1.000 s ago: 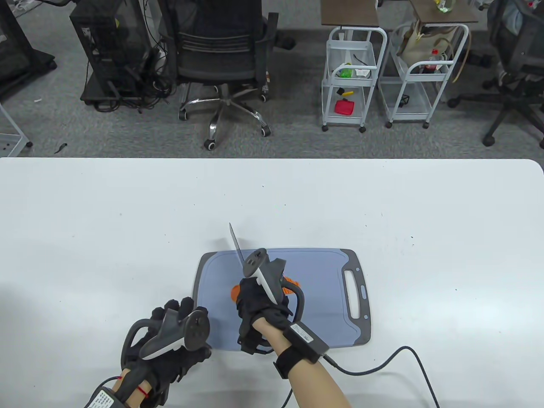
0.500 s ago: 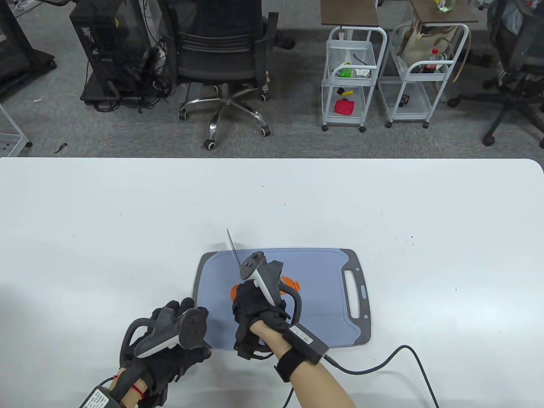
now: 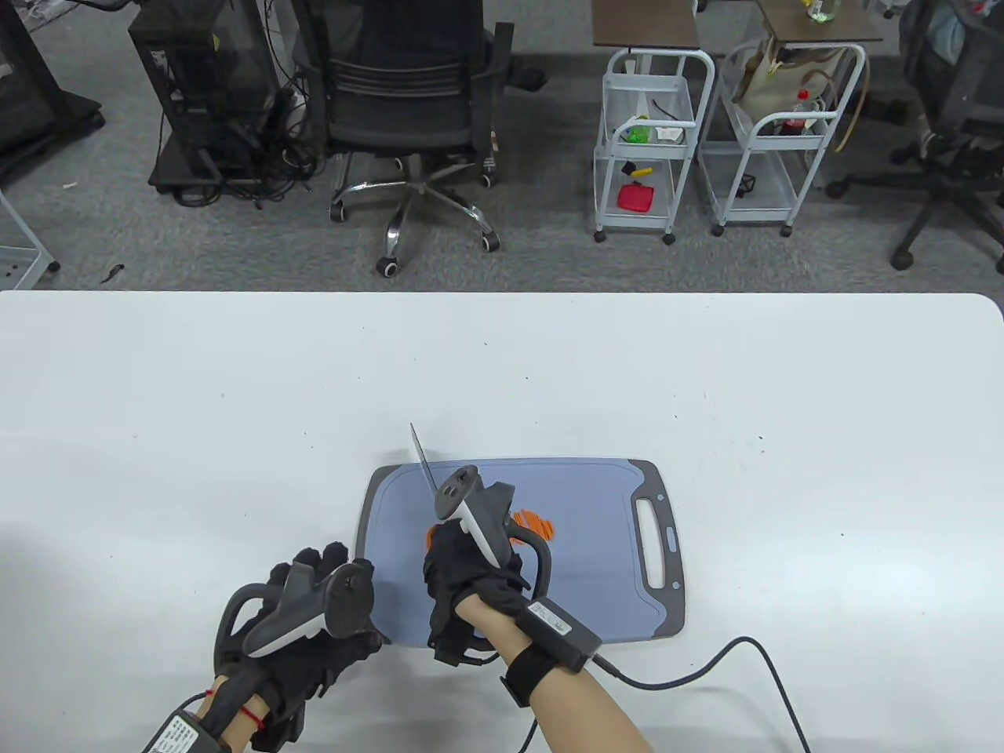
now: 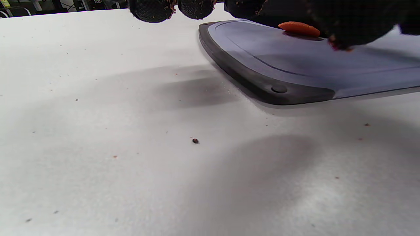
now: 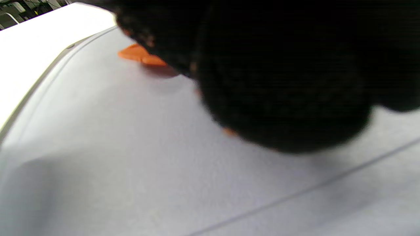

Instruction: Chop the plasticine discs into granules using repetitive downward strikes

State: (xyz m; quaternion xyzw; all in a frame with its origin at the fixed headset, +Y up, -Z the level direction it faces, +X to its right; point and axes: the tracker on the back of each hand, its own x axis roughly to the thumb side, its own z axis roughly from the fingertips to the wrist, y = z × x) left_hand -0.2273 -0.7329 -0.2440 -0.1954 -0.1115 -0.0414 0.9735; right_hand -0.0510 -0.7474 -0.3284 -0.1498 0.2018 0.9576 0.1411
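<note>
An orange plasticine disc (image 3: pixel 535 522) lies on the blue-grey cutting board (image 3: pixel 596 549), mostly hidden behind my right hand; it also shows in the left wrist view (image 4: pixel 298 28) and the right wrist view (image 5: pixel 139 55). My right hand (image 3: pixel 463 576) grips a knife (image 3: pixel 421 463) whose blade points up and away over the board's left part. My left hand (image 3: pixel 314 620) rests on the table at the board's near left corner, fingers by its dark rim (image 4: pixel 259 85).
The white table (image 3: pixel 235 408) stretches around the board, with small crumbs (image 4: pixel 195 141) on it near my left hand. A black cable (image 3: pixel 722 659) trails from my right wrist across the table's near right. The board's handle slot (image 3: pixel 651 541) lies at right.
My right hand and the knife have shifted a little to the left and toward me, uncovering more of the orange plasticine. My left hand has slid slightly left and nearer.
</note>
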